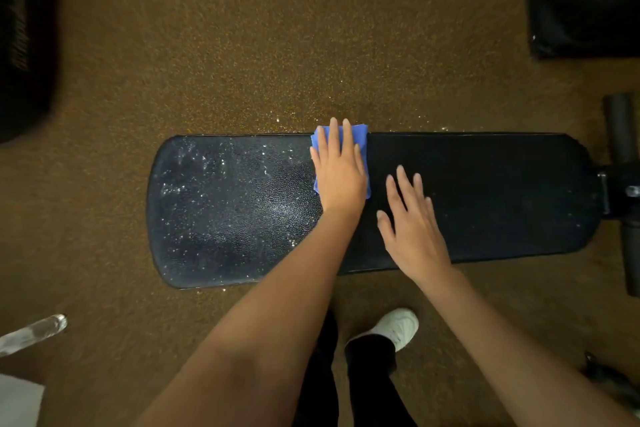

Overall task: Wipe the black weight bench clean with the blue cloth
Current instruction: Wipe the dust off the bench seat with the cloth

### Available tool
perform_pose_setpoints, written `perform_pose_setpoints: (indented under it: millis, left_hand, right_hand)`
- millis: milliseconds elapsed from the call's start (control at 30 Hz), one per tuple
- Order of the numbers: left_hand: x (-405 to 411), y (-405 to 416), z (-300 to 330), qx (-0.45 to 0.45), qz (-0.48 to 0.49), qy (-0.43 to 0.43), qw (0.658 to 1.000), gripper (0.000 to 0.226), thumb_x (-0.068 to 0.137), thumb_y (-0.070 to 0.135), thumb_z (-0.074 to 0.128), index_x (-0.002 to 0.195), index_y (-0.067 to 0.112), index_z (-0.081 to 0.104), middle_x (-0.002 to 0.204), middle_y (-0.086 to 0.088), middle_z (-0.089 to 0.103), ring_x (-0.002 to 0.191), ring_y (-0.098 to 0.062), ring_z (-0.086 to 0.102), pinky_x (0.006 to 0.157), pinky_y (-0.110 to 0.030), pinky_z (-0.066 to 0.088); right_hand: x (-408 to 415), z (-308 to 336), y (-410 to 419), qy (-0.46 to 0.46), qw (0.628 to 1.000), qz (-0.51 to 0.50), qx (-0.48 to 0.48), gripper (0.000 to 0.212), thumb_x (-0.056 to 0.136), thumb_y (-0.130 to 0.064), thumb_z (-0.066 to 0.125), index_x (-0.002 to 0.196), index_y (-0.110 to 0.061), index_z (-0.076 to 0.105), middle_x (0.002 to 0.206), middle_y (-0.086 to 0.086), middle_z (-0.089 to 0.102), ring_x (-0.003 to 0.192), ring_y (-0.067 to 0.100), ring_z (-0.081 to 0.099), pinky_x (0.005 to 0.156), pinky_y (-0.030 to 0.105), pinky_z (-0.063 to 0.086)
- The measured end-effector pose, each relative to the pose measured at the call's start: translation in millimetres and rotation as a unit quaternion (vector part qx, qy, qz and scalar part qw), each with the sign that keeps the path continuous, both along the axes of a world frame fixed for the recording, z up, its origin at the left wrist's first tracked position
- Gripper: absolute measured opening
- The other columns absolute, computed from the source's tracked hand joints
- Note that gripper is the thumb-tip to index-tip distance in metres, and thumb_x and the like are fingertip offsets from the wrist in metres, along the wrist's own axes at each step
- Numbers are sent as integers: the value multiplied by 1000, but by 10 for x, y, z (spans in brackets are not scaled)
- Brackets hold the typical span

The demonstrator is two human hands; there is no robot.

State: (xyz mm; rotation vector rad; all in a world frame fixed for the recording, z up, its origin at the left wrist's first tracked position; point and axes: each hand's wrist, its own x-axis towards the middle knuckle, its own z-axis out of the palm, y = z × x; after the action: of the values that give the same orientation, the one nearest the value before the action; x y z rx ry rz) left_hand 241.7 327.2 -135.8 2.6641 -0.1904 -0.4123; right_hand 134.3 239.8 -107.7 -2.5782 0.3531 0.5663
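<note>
Roughly half done: black weight bench [485,198] matte right of left hand [341,172], fingers flat, pressing blue cloth [360,139]; droplets remaining leftward; right hand [412,229] splayed, holding nothing.

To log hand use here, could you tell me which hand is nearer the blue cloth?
Left. The left hand presses flat on the blue cloth at the bench's far edge; the right hand lies beside it, apart, on the bare pad.
</note>
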Motion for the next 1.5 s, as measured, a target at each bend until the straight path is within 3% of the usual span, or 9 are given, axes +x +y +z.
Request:
perform_pose_setpoints:
  millis: [267,400,533,600,767,1000,1200,1400,1500]
  left_hand:
    - [66,1004,28,-7,-12,-19,1000,54,95,27,17,145,8,20,154,-9,17,143,-27,3,115,-43,5]
    - [-27,1245,-13,9,-44,-7,999,55,95,30,14,146,9,17,155,-7,14,144,-23,-1,115,-39,0]
    - [-76,1299,-27,9,-43,2,999,52,98,27,16,146,9,18,155,-7,14,144,-23,0,115,-40,1]
    - [-105,1304,-22,11,-45,4,999,50,99,26,18,146,9,18,155,-6,13,144,-23,0,115,-40,1]
    - [-200,1317,-30,20,-63,10,998,60,94,37,4,147,12,17,156,-4,12,144,-23,-1,115,-39,0]
    - [-284,1358,-43,31,-73,29,996,58,95,35,5,147,12,16,157,-2,7,144,-21,-2,115,-41,2]
    - [-279,1371,-42,29,-74,35,996,47,101,22,22,147,12,16,157,0,4,144,-20,-5,116,-41,1]
    - [-259,1381,-7,23,-77,45,996,47,101,21,24,146,12,18,157,0,6,144,-20,-3,116,-42,3]
    - [-262,1396,33,27,-88,48,995,47,101,22,23,147,13,17,157,0,6,144,-20,-4,116,-42,2]
  right_hand:
    - [885,-267,602,-50,996,41,-68,78,89,-51,47,149,-19,9,156,16,-8,141,41,-10,112,55,11]
    - [1004,-378,827,-68,993,-8,-93,61,93,-37,46,146,-17,26,153,16,21,140,47,7,110,56,19]
    - [771,-436,686,-148,970,170,-96,50,91,-28,34,137,-12,44,144,14,41,135,47,27,104,55,34]
    - [740,-459,483,-163,961,196,-110,49,90,-26,36,136,-12,46,144,14,41,134,46,29,103,55,34]
    - [931,-464,516,-152,982,21,-114,49,90,-20,45,138,-9,42,146,16,37,135,51,21,106,58,29]
    - [571,-453,343,-207,929,288,-106,52,86,-20,50,138,-12,45,147,11,38,135,46,26,104,54,36]
    - [748,-461,427,-187,976,19,-109,47,91,-15,46,137,-7,43,146,17,37,135,51,21,106,57,31]
    - [320,-491,393,-214,936,265,-93,53,88,-19,51,139,-11,42,149,11,34,137,45,23,106,53,35]
    - [350,-484,277,-200,953,191,-119,54,87,-15,55,139,-11,41,150,12,33,138,45,20,107,54,32]
